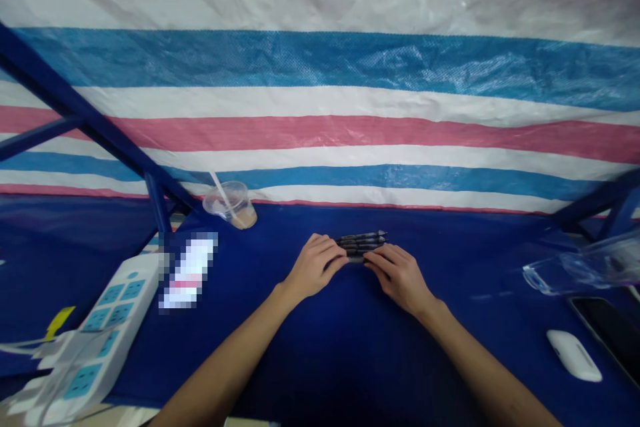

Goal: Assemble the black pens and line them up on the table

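Note:
Several dark pens [363, 241] lie side by side in a small stack on the dark blue tabletop [350, 347]. The nearest pen [355, 259] runs between my two hands, on the near side of the others. My left hand [319, 263] pinches its left end between thumb and fingers. At its right end, my right hand [397, 273] has its fingertips closed on it. Knuckles of both hands cover the ends of some pens behind.
To the left are a plastic cup [230, 203] with a straw, a blurred-out bright rectangle [190, 271] and a white power strip [120, 320] with cables. On the right sit a clear plastic container [580, 267], a white earphone case [573, 355] and a dark phone [607, 330]. A striped sheet [350, 60] hangs behind.

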The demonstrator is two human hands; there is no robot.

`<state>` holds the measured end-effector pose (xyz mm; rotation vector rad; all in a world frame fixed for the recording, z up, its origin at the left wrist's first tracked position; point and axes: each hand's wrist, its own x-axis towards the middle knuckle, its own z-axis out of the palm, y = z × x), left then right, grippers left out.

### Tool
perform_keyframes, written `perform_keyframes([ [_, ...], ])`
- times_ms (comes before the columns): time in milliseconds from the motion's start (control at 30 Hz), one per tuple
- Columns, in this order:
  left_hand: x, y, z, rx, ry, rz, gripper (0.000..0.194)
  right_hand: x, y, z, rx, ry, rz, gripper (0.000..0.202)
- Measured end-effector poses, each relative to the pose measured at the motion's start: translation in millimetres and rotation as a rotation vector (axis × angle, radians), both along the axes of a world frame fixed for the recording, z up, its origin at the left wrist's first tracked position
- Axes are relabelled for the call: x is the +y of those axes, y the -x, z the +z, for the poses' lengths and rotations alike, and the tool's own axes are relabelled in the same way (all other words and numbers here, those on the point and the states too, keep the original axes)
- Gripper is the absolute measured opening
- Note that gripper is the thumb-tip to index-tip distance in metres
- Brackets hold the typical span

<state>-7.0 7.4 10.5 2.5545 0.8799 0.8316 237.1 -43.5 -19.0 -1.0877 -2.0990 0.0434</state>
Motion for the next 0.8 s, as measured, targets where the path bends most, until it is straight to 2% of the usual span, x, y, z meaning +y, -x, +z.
perform_keyframes([
  [167, 0.1, -1.3, -3.1, -0.006, -0.01, -0.003, 0.019, 0.4, 0.8, 0.0, 0.014, -0.022, 0.0, 0.017],
  [300, 0.8, -1.2, -3.3, 0.014, 0.003, -0.01, 0.026, 0.1, 3.5, -0.8, 0.028, -0.035, 0.01, 0.016],
  [400, 1.0, -1.2, -1.5, 0.004, -0.003, -0.022, 0.019, 0.3, 3.7, -0.6, 0.052, -0.049, 0.016, 0.016],
  [467, 1.0, -1.8, -0.8, -0.016, -0.024, -0.036, 0.023, 0.5, 3.3, 0.3, 0.058, -0.055, 0.017, 0.016],
  [733, 0.9, -1.4, -2.1, 0.011, -0.009, -0.05, 0.015, 0.7, 4.1, 1.5, 0.035, -0.081, 0.047, 0.016],
  [800, 0.5, -1.8, -1.9, -0.002, -0.016, -0.055, 0.019, 1.0, 3.5, 1.3, 0.039, -0.087, 0.048, 0.016],
])
